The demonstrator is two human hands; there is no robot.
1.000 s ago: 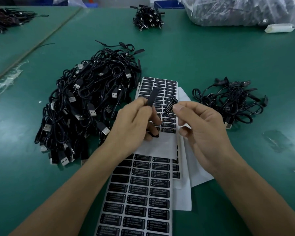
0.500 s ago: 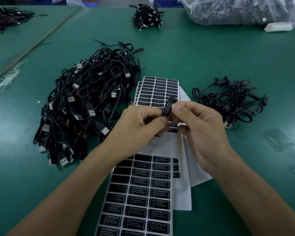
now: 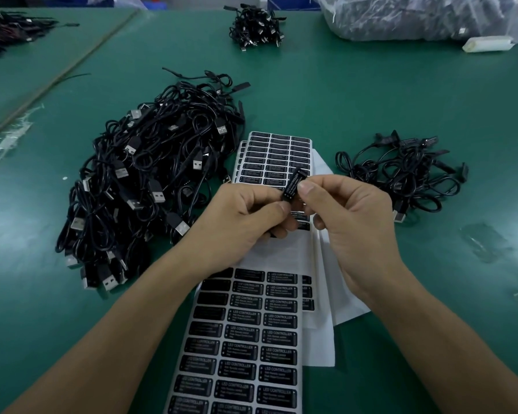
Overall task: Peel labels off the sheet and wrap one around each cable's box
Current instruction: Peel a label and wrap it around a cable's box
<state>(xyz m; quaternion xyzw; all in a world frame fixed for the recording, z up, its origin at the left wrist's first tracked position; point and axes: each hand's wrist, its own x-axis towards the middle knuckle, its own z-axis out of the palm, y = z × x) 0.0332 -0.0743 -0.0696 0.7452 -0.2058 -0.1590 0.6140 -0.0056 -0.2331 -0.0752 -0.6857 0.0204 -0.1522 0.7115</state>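
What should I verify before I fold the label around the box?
1. Label in right hand grip: ok, pinched at its side.
2. Box in left hand grip: ok, fingers curl round it; the label hides most.
3. Print faces outward: ok, LED CONTROLLER is readable.
4. Label square to box: cannot tell.
5. Label sheet in reach: ok, below the wrists, many labels left.
6. Cable pile in reach: ok, beside the left hand.
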